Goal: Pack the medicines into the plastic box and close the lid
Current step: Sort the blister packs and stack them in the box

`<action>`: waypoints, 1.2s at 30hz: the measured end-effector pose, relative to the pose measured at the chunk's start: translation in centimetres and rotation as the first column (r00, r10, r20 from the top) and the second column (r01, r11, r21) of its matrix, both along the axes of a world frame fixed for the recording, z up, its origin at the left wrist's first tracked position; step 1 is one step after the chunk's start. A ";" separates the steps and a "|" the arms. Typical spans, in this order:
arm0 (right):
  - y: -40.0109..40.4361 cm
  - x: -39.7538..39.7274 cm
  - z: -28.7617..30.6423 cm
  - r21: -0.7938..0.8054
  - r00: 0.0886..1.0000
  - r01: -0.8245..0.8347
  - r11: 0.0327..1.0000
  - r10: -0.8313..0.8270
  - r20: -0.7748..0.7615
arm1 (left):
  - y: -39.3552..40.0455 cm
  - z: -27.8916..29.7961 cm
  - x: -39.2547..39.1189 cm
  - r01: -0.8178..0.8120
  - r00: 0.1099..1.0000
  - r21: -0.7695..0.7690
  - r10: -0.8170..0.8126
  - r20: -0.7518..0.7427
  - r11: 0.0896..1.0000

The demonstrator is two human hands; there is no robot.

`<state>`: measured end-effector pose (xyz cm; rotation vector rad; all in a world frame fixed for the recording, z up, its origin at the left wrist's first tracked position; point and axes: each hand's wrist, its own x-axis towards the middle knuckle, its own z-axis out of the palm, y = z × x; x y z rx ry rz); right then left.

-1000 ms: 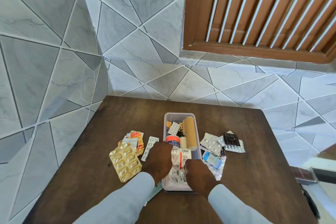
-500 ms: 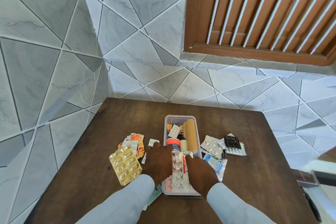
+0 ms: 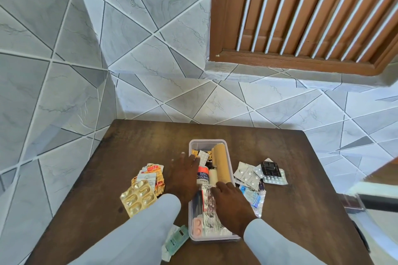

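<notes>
A clear plastic box (image 3: 207,142) stands open mid-table, with no lid in sight. It holds a tan bandage roll (image 3: 221,163), an adhesive tape tube (image 3: 202,176), a small blister (image 3: 202,155), pink pills (image 3: 197,227) and a long silver blister strip (image 3: 209,211). My right hand (image 3: 231,205) lies flat on that strip at the box's near end. My left hand (image 3: 184,178) rests on the table against the box's left wall, with its fingers spread. It covers the spot where a white blister strip lay.
Left of the box lie a gold blister pack (image 3: 137,198) and orange sachets (image 3: 154,172). A green-white packet (image 3: 176,239) sits by my left sleeve. On the right are silver blisters (image 3: 247,174), a black blister (image 3: 269,169), a white pill strip (image 3: 276,180) and blue packets (image 3: 253,197). A tiled wall rises behind the table.
The silver strip went from being held over the box's near end to lying lengthwise inside it. My left hand left it and slid forward over the white strip beside the box.
</notes>
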<state>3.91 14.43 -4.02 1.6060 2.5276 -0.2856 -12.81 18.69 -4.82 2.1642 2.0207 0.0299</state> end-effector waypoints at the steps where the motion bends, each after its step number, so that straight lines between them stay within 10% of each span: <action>1: 0.1 -0.1 0.0 -0.003 1.000 0.000 1.000 0.000 -0.013 | 0.5 -0.1 -0.2 0.056 0.998 -0.005 -0.056 -0.034 0.998; 19: -0.2 -0.4 0.8 0.197 0.981 0.195 0.961 -0.193 -0.030 | 1.9 1.1 2.5 0.333 0.942 -0.003 -0.333 -0.037 0.943; 36: 5.4 3.0 -0.8 0.195 0.972 0.090 0.977 -0.044 -0.230 | 4.7 2.2 4.6 0.076 0.994 -0.181 -0.061 0.087 0.981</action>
